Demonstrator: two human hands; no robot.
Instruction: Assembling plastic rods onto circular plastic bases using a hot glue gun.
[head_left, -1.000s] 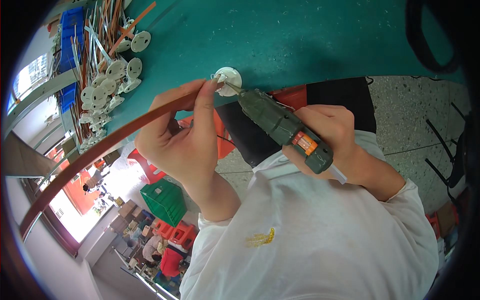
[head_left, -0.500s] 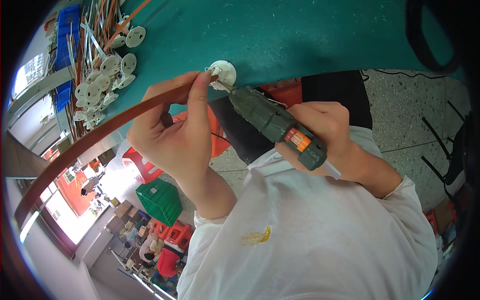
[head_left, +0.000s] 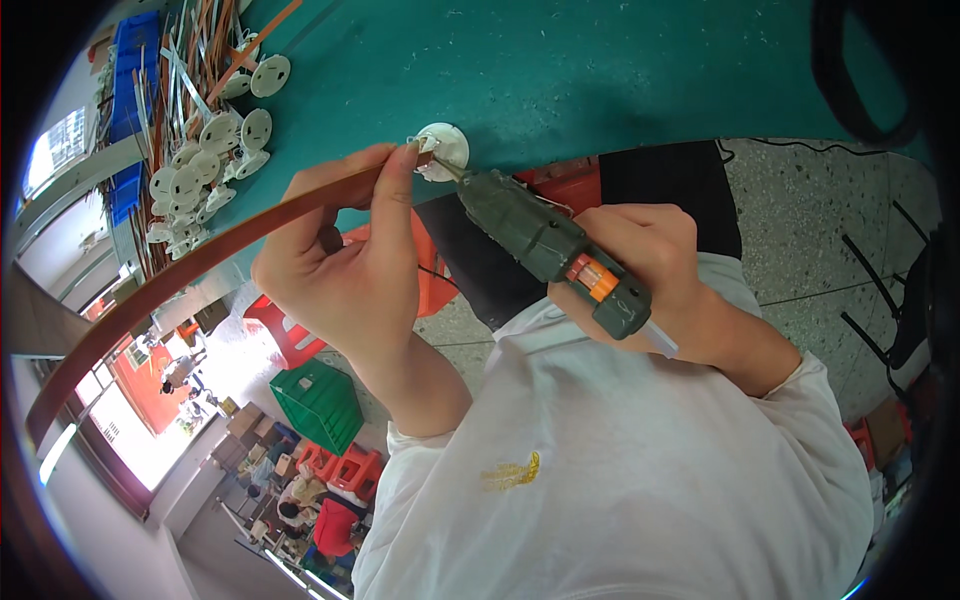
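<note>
Between the thumb and fingers of my left hand [head_left: 345,235] is the end of a long brown flat strip [head_left: 195,262], which arcs away to the lower left. Just past my fingertips, at the strip's end, sits a round white disc [head_left: 447,146], partly hidden by the fingers and strip. My right hand [head_left: 645,255] grips a dark green glue gun [head_left: 535,232] with a glue stick [head_left: 660,340] poking out of its back. The gun's nozzle points at the disc, close to where it meets the strip; whether it touches, I cannot tell.
A green-topped table [head_left: 620,70] spans the far side. At its left lie several white discs [head_left: 186,183] with brown and silver strips, beside a blue bin [head_left: 135,75]. Below are red stools [head_left: 435,275] and a green crate [head_left: 318,400]. Other people sit further off at lower left.
Almost nothing differs. Both hands, the disc and the glue gun have shifted very slightly to the left, with their grips unchanged.
</note>
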